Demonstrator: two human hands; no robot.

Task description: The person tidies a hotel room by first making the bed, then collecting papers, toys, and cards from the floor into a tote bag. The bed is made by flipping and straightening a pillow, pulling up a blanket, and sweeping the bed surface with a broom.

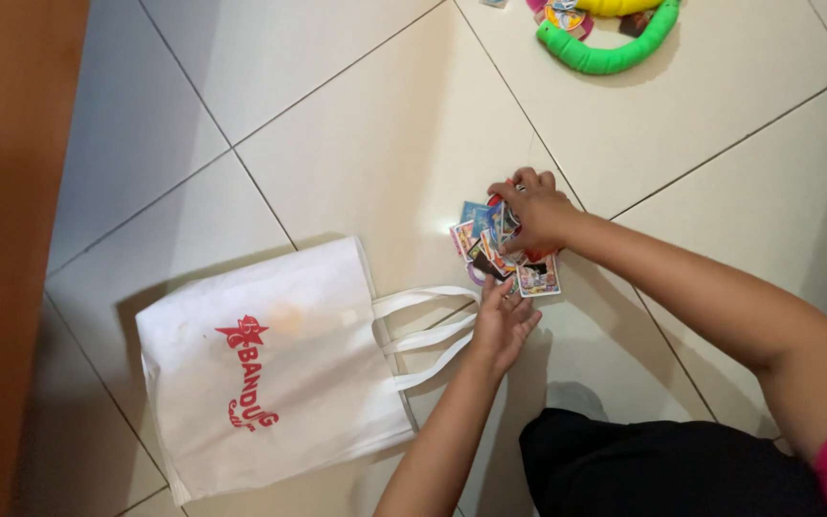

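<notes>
Gathering cards [504, 251] on the floor: right hand [536, 209] pinches the pile, left hand [502, 321] lies spread beside it; next, squaring them calls for both.

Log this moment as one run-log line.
left hand: touching card pile edge | right hand: gathering cards on floor | white tote bag: flat, left of cards | green toy: far

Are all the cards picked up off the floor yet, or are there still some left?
Not yet. Both hands are gathering the cards into one small pile: the right hand rests on top, the left hand closes in from below. A few cards poke out loose. The white bag lies flat beside them, and the green toy is untouched on the tiled floor.
</notes>
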